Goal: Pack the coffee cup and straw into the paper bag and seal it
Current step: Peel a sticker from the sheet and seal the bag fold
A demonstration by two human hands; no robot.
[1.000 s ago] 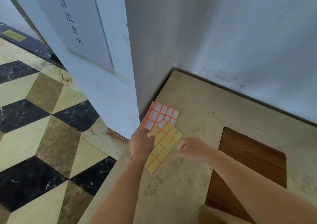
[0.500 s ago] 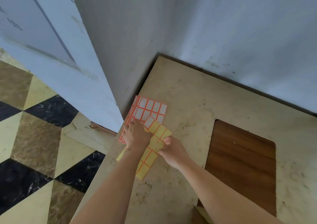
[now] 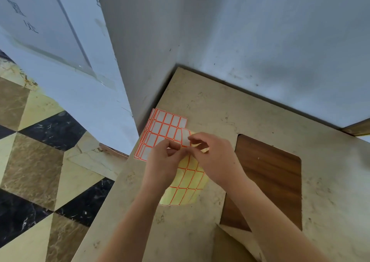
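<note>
Two label sheets (image 3: 166, 130); left hand (image 3: 162, 161) and right hand (image 3: 215, 157) pinch one white sticker (image 3: 185, 137).

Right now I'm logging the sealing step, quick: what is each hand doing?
Left hand: closed, pinching the yellow label sheet.
Right hand: closed, peeling a white sticker held between its fingertips.

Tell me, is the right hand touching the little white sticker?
Touching. The head view shows the right hand pinching the white sticker's edge with its fingers.
</note>
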